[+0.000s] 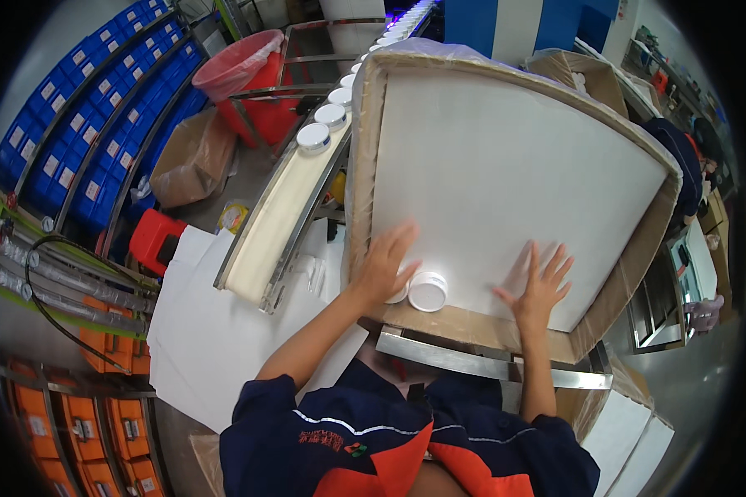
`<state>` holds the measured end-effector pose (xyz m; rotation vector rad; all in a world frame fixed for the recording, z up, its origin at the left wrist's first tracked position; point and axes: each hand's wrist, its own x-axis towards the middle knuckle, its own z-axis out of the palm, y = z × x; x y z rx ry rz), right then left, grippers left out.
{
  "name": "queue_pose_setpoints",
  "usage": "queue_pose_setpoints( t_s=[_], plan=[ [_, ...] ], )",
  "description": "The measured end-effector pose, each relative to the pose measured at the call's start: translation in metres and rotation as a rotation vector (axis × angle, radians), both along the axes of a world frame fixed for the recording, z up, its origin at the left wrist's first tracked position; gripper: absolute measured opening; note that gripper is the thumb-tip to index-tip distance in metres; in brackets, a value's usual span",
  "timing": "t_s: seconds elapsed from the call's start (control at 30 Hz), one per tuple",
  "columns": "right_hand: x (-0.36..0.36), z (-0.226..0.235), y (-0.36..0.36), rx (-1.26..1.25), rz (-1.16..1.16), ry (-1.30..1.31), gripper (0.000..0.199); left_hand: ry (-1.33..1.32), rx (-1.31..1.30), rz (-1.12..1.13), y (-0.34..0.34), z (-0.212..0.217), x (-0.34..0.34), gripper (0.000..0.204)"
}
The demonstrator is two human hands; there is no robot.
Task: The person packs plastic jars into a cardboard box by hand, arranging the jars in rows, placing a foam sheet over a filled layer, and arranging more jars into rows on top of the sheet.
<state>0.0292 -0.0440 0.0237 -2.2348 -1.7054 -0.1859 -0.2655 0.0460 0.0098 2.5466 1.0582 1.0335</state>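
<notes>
A large cardboard box (626, 298), lined with clear plastic, stands in front of me with a flat white sheet (514, 157) inside. Two round white lidded jars sit in its near left corner. One jar (428, 291) shows whole; the other (399, 294) is partly covered by my left hand (383, 263). That hand has its fingers stretched out, slightly blurred, beside the jars; whether it touches the covered one I cannot tell. My right hand (537, 288) is spread wide over the white sheet near the box's front edge, holding nothing.
Left of the box runs a cream conveyor belt (261, 248) carrying a row of white jars (313, 138). A red bin (253, 91), a cardboard carton (192, 157) and racks of blue bins (99, 166) stand beyond. A metal rail (448, 354) crosses below the box. Another person (680, 166) works at far right.
</notes>
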Motion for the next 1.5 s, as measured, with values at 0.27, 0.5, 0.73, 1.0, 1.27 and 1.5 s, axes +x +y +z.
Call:
queue_pose_setpoints(
  t_s=[0.27, 0.5, 0.73, 1.0, 1.27, 1.5],
  plan=[
    [0.022, -0.002, 0.072, 0.365, 0.214, -0.223, 0.111, 0.076, 0.187, 0.250, 0.058, 0.026, 0.044, 0.074],
    [0.019, 0.007, 0.080, 0.392, 0.280, -0.185, 0.101, 0.177, 0.185, 0.323, 0.064, 0.002, 0.030, 0.076],
    [-0.044, 0.098, 0.175, 0.514, 0.544, -0.324, 0.074, 0.107, 0.270, 0.302, 0.069, 0.006, 0.037, 0.079],
    [-0.087, 0.110, 0.220, 0.498, 0.764, -0.372, 0.056, 0.171, 0.309, 0.374, 0.071, -0.006, 0.040, 0.078],
    [-0.116, 0.120, 0.243, 0.570, 0.796, -0.447, 0.058, 0.158, 0.292, 0.363, 0.068, -0.002, 0.039, 0.082],
    [-0.109, 0.118, 0.243, 0.500, 0.754, -0.428, 0.061, -0.233, 0.493, 0.173, 0.061, 0.061, 0.007, 0.046]
  ],
)
